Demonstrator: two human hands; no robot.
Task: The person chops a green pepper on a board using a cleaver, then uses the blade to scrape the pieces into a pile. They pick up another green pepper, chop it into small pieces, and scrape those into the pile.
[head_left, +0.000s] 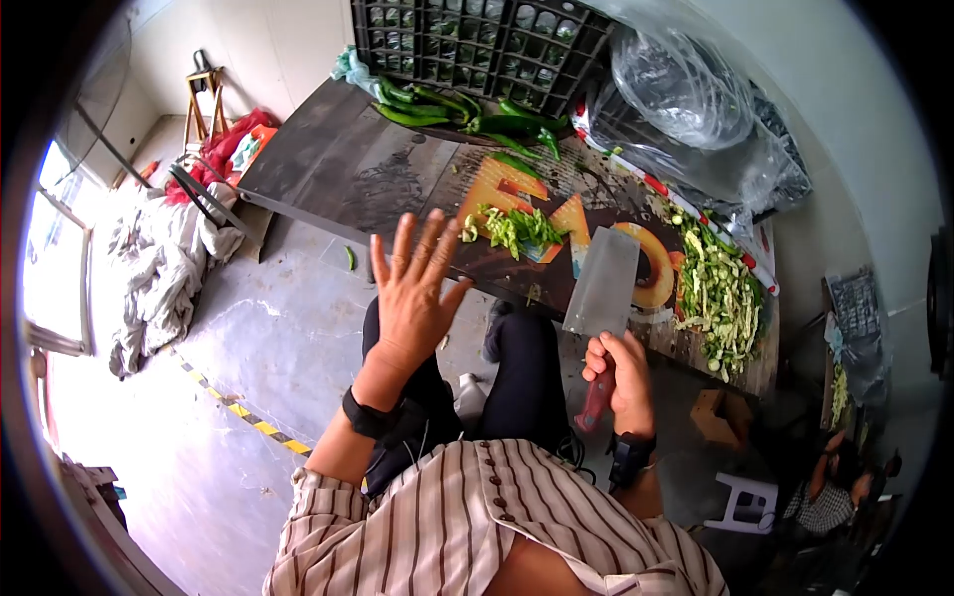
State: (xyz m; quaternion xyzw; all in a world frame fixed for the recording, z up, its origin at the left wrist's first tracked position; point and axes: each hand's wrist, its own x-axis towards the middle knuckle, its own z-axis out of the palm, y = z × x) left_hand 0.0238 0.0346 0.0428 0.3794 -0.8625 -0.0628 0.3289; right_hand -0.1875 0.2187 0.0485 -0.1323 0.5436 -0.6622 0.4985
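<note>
My left hand (415, 288) is raised in front of the table's near edge, fingers spread, holding nothing. In my right hand (624, 372) is the dark red handle of a cleaver (604, 283), its broad blade pointing away from me over the table edge. A small pile of chopped green peppers (522, 231) lies on the printed board (571, 214), just beyond my left fingertips. To the right of the blade spreads a larger heap of sliced green peppers (720, 298). Several whole green peppers (507, 124) lie at the back of the table.
A black plastic crate (477, 50) stands behind the whole peppers. Clear plastic bags (686, 89) sit at the back right, beside a red and white strip (686, 204). Cloth (169, 253) lies on the floor at left. A white stool (740, 504) and another person (830, 487) are at lower right.
</note>
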